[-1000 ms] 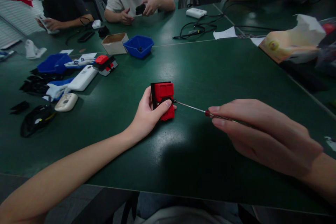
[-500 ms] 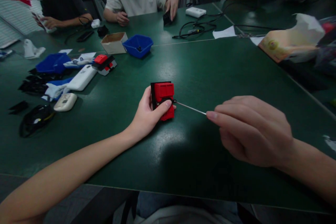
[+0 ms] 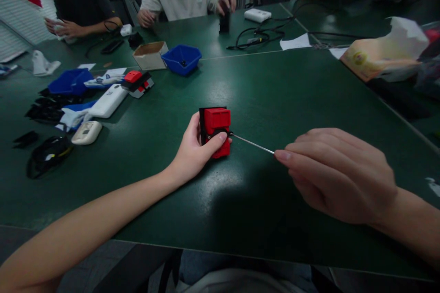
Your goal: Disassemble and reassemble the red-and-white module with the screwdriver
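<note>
My left hand (image 3: 197, 149) is closed around a red and black plastic part (image 3: 220, 118), its thumb pressed across the middle of the red face. From the right, my right hand (image 3: 343, 171) pinches a thin metal rod (image 3: 254, 143) that looks like a screwdriver shaft; any handle is hidden inside the fingers. The rod's far tip meets a small black piece at the right side of the red part, close to my left thumb. I cannot make out a screw there.
On the left lie a white case (image 3: 109, 100), a blue tray (image 3: 70, 81), another red and black part (image 3: 134, 78) and a coiled cable (image 3: 51, 153). Farther back stand a cardboard box (image 3: 150, 57) and a blue bin (image 3: 182, 60). People sit across the green table (image 3: 261, 82).
My right hand has shifted slightly right and down with the rod, whose tip stays at the red part. Across the table, a person's hand has tipped a black object upright.
</note>
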The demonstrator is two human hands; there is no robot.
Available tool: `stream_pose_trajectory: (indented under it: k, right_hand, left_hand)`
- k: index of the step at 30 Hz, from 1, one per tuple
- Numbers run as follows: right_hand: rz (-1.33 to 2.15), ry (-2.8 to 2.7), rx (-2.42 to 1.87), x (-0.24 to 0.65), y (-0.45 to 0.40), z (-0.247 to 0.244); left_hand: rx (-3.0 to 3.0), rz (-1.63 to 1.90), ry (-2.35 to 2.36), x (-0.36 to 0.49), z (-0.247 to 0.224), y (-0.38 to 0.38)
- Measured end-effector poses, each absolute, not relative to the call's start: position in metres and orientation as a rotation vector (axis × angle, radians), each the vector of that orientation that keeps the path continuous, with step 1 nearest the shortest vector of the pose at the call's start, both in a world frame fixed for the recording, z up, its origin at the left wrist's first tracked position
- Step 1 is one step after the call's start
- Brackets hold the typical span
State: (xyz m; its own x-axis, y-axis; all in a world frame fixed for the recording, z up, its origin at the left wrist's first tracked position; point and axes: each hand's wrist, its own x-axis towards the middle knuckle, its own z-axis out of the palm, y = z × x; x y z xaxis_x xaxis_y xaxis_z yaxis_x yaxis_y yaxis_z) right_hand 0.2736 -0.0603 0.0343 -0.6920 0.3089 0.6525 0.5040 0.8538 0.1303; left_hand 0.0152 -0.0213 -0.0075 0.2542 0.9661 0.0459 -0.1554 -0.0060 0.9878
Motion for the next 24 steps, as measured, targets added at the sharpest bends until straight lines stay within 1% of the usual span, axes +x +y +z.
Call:
stream_pose_trajectory:
  k: [6, 10, 15, 19, 24]
  right_hand:
    - [-0.405, -2.337, -0.567, 0.2715, -0.0611, 0.0363]
    - [-0.326, -2.371, -0.604, 0.2713, -0.0628, 0.0364]
    - [-0.349, -2.34, -0.616, 0.2712, -0.0628, 0.035]
    - [-0.279, -2.37, -0.608, 0.2712, -0.0629, 0.0364]
    - [-0.386, -2.336, -0.553, 0.2695, -0.0621, 0.037]
  left_hand:
    - [1.225, 1.115, 0.887, 0.0156, -0.009, -0.0215]
    - [1.248, 1.108, 0.892, 0.0157, -0.0084, -0.021]
    - [1.232, 1.116, 0.894, 0.0164, -0.0063, -0.0205]
    - [1.231, 1.112, 0.895, 0.0168, -0.0051, -0.0216]
    - [1.225, 1.109, 0.901, 0.0169, -0.0052, -0.022]
